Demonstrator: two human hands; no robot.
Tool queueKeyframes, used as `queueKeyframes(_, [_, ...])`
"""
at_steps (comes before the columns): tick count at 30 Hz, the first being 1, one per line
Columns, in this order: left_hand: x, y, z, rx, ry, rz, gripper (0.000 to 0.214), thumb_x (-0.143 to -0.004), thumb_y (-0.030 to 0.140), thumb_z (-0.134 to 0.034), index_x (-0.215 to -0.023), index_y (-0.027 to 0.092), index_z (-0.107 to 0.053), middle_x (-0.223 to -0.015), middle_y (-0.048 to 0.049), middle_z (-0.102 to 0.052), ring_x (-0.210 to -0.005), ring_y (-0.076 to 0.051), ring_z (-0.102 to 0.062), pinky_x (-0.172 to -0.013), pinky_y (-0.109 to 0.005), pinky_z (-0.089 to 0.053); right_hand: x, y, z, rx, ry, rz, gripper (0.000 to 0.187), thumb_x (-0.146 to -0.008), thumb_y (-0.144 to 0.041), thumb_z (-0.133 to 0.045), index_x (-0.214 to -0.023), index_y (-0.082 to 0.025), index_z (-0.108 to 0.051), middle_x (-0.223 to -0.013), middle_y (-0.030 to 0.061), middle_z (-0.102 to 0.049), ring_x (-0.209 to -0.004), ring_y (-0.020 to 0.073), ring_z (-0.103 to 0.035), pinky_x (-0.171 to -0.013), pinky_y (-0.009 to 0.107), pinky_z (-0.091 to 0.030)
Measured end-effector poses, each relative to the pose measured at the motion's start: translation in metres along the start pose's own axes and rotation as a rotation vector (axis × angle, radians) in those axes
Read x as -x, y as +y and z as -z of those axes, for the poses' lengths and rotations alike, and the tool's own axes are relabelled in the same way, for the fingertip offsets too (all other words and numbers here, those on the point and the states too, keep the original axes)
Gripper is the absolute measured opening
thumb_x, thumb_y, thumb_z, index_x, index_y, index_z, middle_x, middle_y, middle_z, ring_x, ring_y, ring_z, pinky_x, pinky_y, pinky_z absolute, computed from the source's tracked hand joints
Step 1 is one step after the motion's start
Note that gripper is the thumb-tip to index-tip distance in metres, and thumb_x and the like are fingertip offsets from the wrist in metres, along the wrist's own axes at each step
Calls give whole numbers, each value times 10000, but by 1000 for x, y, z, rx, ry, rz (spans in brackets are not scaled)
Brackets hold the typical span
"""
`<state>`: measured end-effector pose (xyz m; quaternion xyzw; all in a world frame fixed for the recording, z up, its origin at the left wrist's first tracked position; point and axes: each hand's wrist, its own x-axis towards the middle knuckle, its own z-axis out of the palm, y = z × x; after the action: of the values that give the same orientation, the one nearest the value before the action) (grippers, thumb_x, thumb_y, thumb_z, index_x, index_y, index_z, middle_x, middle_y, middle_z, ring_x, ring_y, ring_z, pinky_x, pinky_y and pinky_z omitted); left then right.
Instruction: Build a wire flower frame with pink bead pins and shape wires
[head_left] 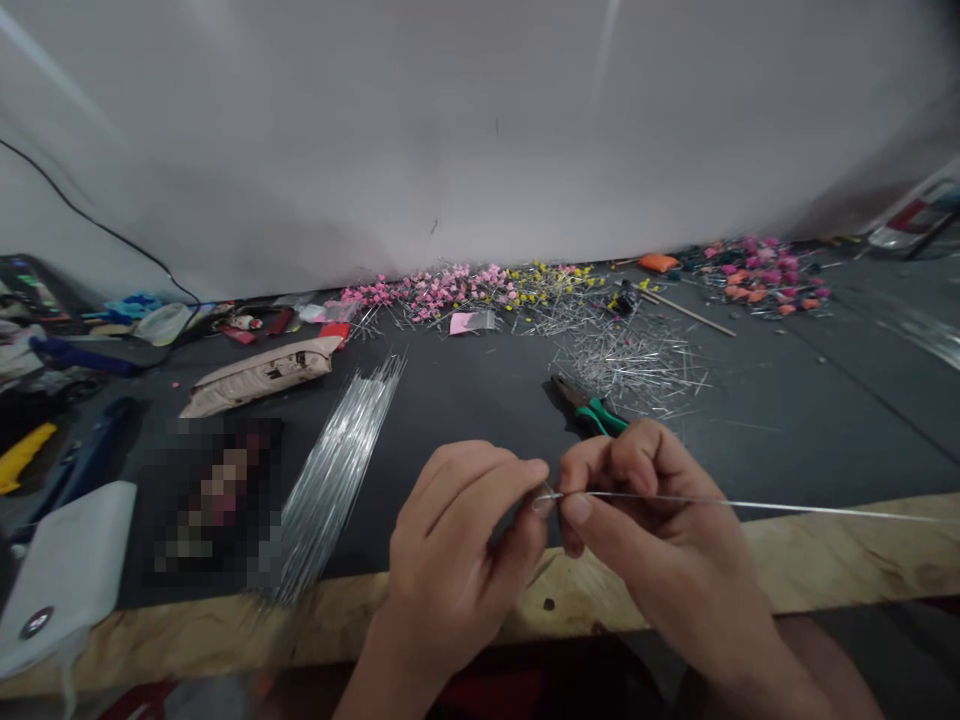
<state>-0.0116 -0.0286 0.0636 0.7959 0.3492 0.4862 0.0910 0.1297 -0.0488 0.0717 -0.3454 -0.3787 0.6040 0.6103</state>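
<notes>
My left hand (457, 540) and my right hand (645, 510) meet over the front edge of the dark table (465, 400). Both pinch a thin silver wire (750, 504) that runs from between the fingertips out to the right. The left fingers are curled closed at the wire's near end. Thumb and forefinger of the right hand are pressed on the wire just beside them. Green-handled pliers (592, 410) lie on the table right behind my right hand.
A bundle of long silver wires (337, 470) lies to the left. Cut wire pieces (637, 360) are scattered behind the pliers. Pink and yellow bead-tipped pins (465, 285) are heaped along the white wall. A paper packet (262, 375) and clutter sit at far left. A wooden edge (862, 550) fronts the table.
</notes>
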Motion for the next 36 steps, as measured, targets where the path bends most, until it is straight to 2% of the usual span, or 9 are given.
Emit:
queueKeyframes(6, [0, 2, 0, -4, 20, 25, 264, -709, 40, -605, -934, 178, -589, -854, -31, -624, -795, -137, -586, -696, -255, -506, 3, 1, 1, 71, 38, 62, 315, -765, -59, -593, -696, -227, -335, -766, -48, -588, -672, 81, -531, -617, 196, -448])
queueKeyframes(15, [1, 8, -2, 26, -30, 142, 197, -750, 63, -543, -913, 173, -537, -850, -27, -577, -787, -121, -555, -688, -232, -466, 4, 9, 9, 237, -56, 204, 317, -795, -34, -555, -729, -237, -320, -826, -36, -582, -724, 82, -525, -620, 189, -440])
queueKeyframes(24, [-2, 14, 3, 69, -170, 228, 141, -783, 65, -484, -850, 189, -474, -787, -3, -521, -738, -104, -512, -668, -211, -430, 6, 10, 14, 265, -119, 242, 311, -807, -19, -530, -757, -245, -321, -864, -28, -577, -740, 92, -518, -609, 201, -437])
queueKeyframes(30, [-1, 20, 5, 139, -259, 395, 106, -822, 110, -455, -852, 209, -474, -792, 9, -509, -709, -101, -504, -651, -208, -419, 6, 11, 15, 294, -113, 237, 308, -808, -26, -530, -750, -241, -318, -864, -29, -572, -698, 81, -497, -561, 180, -415])
queueKeyframes(36, [-1, 21, 6, 212, -315, 491, 80, -862, 158, -425, -849, 225, -468, -787, 26, -492, -693, -91, -481, -617, -196, -395, 4, 14, 15, 312, -103, 257, 310, -811, -39, -536, -746, -241, -310, -849, -33, -570, -690, 81, -490, -550, 181, -403])
